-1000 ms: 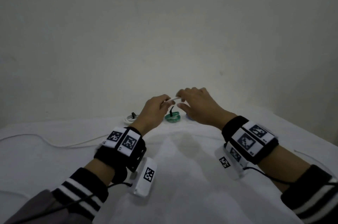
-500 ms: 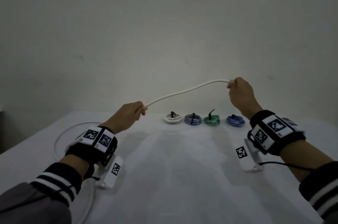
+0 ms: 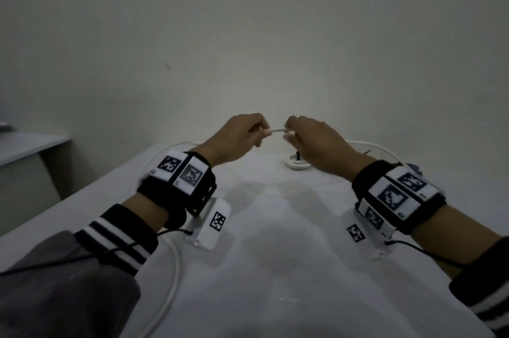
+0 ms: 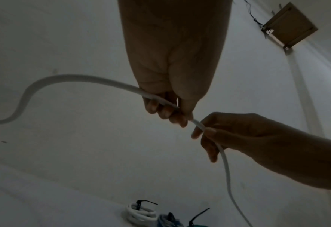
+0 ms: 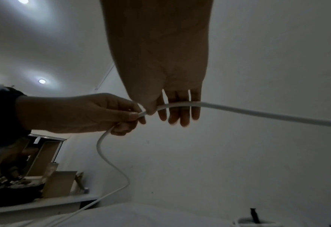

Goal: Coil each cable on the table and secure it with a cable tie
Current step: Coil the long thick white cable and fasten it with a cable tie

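A long white cable [image 3: 276, 130] runs between my two hands, which are raised close together over the white table [image 3: 275, 268]. My left hand [image 3: 248, 133] pinches it between thumb and curled fingers [image 4: 166, 112]. My right hand [image 3: 305, 136] holds it a short span away, the cable [image 5: 182, 104] lying across its fingers under the thumb. From the left hand the cable [image 4: 63, 76] trails left and down onto the table [image 3: 173, 268]. From the right hand it loops off to the right [image 3: 382, 148].
A white coil [image 3: 297, 164] bound with a black tie lies on the table under my hands. Beside this white coil [image 4: 141, 213] lie a blue coil [image 4: 168, 221] and a green one, both tied. A grey shelf [image 3: 24, 144] stands to the left.
Half a second ago my hands were wide apart with the cable stretched between them. They have come back together, with only a short piece of cable between them.
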